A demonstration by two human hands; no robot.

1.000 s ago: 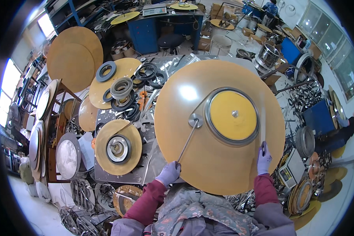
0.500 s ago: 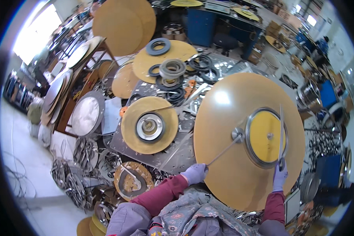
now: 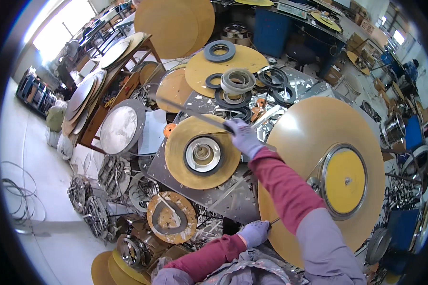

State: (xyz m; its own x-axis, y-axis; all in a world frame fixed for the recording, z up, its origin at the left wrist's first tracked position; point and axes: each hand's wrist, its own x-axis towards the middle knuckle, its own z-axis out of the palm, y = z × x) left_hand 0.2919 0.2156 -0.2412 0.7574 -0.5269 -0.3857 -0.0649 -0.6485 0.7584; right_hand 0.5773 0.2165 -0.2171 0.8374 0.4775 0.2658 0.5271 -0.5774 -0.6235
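My left hand [image 3: 255,233], in a purple-grey glove, is closed around the end of a thin metal rod [image 3: 275,220] at the near left edge of a large tan disc [image 3: 297,137]. My right hand [image 3: 245,137], gloved alike, grips a long, narrow, blade-like metal bar [image 3: 195,112] by its dark end. That bar slants up to the left above a smaller yellow disc [image 3: 176,164], its far end blurred. At the smaller disc's middle sits a black and white ring-shaped core [image 3: 190,154]. On the large disc lies a yellow round plate [image 3: 337,190] inside a metal ring [image 3: 324,190].
Black and grey rings [image 3: 238,81] are stacked on the far part of the metal table [image 3: 185,178]. A tan disc bearing a grey ring [image 3: 191,216] lies near left, among metal strip scraps. Discs lean on a wooden rack [image 3: 92,130] at left. Coiled strips [image 3: 97,216] cover the floor.
My right hand has swung from the large disc leftward, carrying the blade-like bar over toward the smaller disc. My left hand stays on the rod. The whole view has shifted.
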